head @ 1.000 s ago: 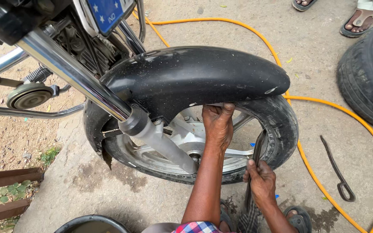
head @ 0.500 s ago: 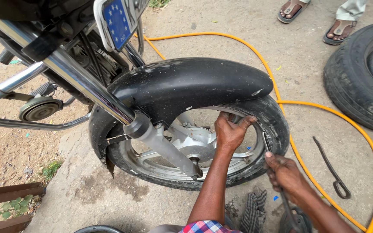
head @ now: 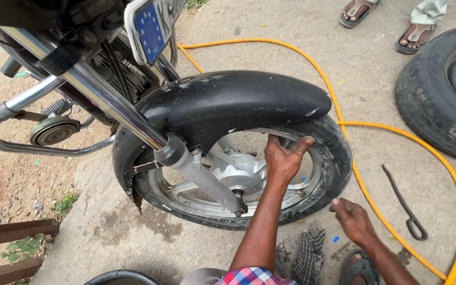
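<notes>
right hand (head: 353, 220) hovers empty, fingers loosely spread, just above a checked cloth (head: 308, 254). beyond it, left hand (head: 283, 158) fingers curl over the motorcycle front tyre (head: 333, 158) at the rim, under the black mudguard (head: 238, 103).

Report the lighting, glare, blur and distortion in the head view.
Head view: soft, even daylight with faint shadows under the front wheel; bright glare along the chrome fork tube; the right hand is motion-blurred, while the left hand on the rim is sharp; wide-angle bending shows at the edges, as on the car tyre.
</notes>
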